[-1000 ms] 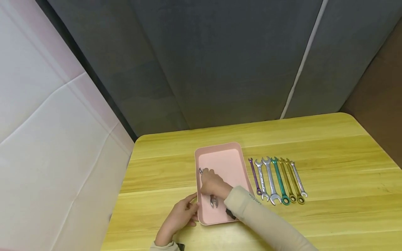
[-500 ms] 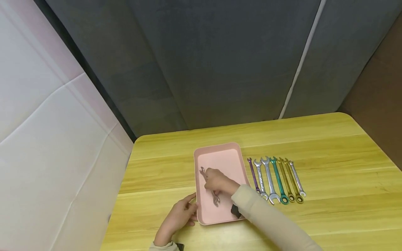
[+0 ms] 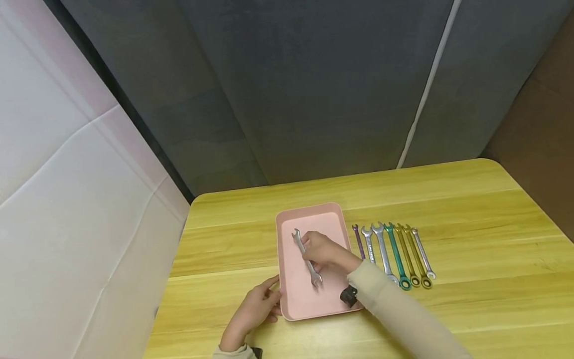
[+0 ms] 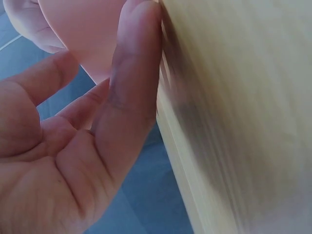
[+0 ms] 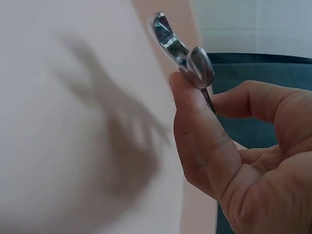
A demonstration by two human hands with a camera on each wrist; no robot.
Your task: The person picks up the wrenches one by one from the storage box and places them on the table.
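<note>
Pinching the shank of a small silver double open-ended steel spanner (image 3: 307, 260), the right hand (image 3: 326, 252) held it over the floor of a shallow pink rectangular plastic tray (image 3: 334, 225). Whether the tool was touching the tray floor could not be told. Its far head pointed toward 11 o'clock, the near head toward 5 o'clock. In the right wrist view the thumb and fingertips (image 5: 192, 105) were closed round the shank just below one open head of the spanner (image 5: 168, 38), the remaining fingers curled loosely behind.

The left hand (image 3: 256, 310) lay at the tray's 8 o'clock corner, fingers fairly straight, touching the rim; the left wrist view showed those fingers (image 4: 134, 73) flat against the yellow wooden table's (image 4: 234, 97) edge with the pink tray (image 4: 83, 29) beyond. It gripped nothing.

Handling, as judged: rigid, dense for its size, not fragile. The polished metal was likely slick, so a pinch near one head would let the tool swing; mid-shank hold, across the flat faces, looked the steadier place. The thin shank would lie close to the tray floor, leaving fingertips little to get under.

At the tray's 3 o'clock, a row of seven coloured wrenches (image 3: 394, 252) lay parallel on the table (image 3: 471, 209), purple nearest the tray, then two silver, green, two gold, silver.
</note>
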